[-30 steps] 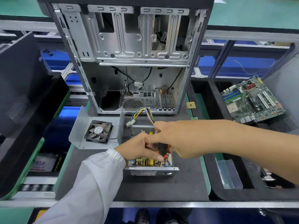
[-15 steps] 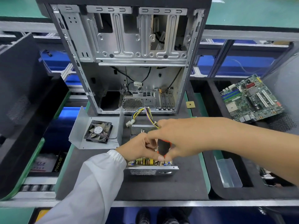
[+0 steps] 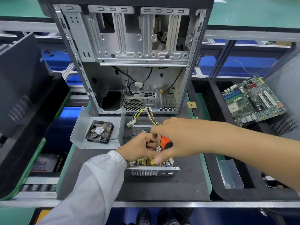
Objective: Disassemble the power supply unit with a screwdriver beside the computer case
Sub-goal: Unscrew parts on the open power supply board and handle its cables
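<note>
The opened power supply unit [image 3: 152,170] lies on the black mat in front of the empty computer case [image 3: 138,59], its circuit board showing at the near edge. My right hand [image 3: 172,138] grips the orange and black screwdriver [image 3: 165,142], which points down into the unit. My left hand [image 3: 139,146], in a white sleeve, is curled over the unit's middle right beside the screwdriver; whether it pinches anything is hidden. A coloured wire bundle [image 3: 146,114] rises from the unit's far end.
The removed metal cover [image 3: 81,132] with a black fan [image 3: 99,131] lies left of the unit. A motherboard [image 3: 253,99] leans in the right-hand tray. A small CPU chip [image 3: 191,105] sits on the mat, and a clear plastic piece [image 3: 230,174] lies in the right tray.
My right hand has shifted slightly on the screwdriver handle, so more of the orange grip shows. My left hand stays curled on the unit.
</note>
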Tool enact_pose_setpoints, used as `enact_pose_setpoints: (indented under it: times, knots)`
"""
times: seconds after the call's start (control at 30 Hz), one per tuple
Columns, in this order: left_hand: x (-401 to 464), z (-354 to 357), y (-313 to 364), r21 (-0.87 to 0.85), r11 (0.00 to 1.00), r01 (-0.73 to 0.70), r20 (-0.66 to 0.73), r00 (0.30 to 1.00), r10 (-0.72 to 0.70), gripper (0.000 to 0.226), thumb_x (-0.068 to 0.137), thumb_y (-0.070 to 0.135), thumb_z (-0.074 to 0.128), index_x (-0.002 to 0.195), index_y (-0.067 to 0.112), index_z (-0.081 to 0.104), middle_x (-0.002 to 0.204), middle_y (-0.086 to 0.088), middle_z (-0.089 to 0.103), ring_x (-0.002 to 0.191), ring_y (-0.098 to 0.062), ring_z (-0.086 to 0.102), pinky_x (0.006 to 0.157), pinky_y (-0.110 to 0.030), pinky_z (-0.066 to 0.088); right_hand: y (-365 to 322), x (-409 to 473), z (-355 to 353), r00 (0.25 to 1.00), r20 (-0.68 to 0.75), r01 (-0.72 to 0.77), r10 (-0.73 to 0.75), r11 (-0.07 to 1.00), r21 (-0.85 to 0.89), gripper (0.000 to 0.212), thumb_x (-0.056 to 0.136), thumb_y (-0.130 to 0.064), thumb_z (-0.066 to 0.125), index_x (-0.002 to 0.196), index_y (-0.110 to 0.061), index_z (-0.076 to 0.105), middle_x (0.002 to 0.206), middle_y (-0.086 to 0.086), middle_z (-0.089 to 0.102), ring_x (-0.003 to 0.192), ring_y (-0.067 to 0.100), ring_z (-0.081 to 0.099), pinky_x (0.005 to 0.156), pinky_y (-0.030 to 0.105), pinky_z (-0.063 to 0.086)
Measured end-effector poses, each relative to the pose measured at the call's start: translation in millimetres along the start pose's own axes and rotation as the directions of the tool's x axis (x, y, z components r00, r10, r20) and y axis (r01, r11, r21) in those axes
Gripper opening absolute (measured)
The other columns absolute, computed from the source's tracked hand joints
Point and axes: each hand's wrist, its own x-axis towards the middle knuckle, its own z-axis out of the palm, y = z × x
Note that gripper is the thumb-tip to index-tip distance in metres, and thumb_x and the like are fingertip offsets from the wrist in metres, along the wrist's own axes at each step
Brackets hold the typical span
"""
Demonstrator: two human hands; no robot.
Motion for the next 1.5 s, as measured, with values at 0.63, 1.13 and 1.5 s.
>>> enact_pose_setpoints:
  times: [0.63,1.13,1.5]
  knots:
    - [-20,-32,0,0.002,0.968,0.252,-0.302,0.923,-0.240,0.048,0.105,0.035,0.038,0.081,0.007,0.069,0.053,0.005,0.028,0.044,-0.008,0.022,0.039,-0.017,0.019,40,-5,-42,0.973,-0.224,0.007,0.061,0.957,0.292,0.006,0.090,-0.033,0.062,0.091,-0.029,0.066,0.064,-0.009,0.056,0.045,0.002,0.060,0.046,0.010,0.040]
    - [-38,-24,-18,-0.406,0.902,0.145,-0.255,0.930,-0.264,0.041,0.093,0.044,0.048,0.064,0.018,0.058,0.050,0.005,0.033,0.040,-0.005,0.020,0.035,-0.013,0.020,79,13,-29,0.964,-0.161,-0.002,0.213,0.609,0.793,0.014,0.092,-0.024,0.064,0.092,-0.011,0.069,0.050,-0.008,0.058,0.047,0.007,0.055,0.048,0.020,0.049]
    - [-36,-32,-17,-0.413,0.906,0.090,-0.388,0.883,-0.264,0.026,0.099,-0.011,0.034,0.099,-0.006,0.060,0.068,-0.006,0.053,0.049,-0.005,0.036,0.043,-0.015,0.030,99,15,-12,0.949,-0.100,-0.018,0.299,0.367,0.930,0.035,0.075,-0.031,0.075,0.084,0.000,0.065,0.072,0.019,0.070,0.068,0.028,0.072,0.059,0.026,0.058]
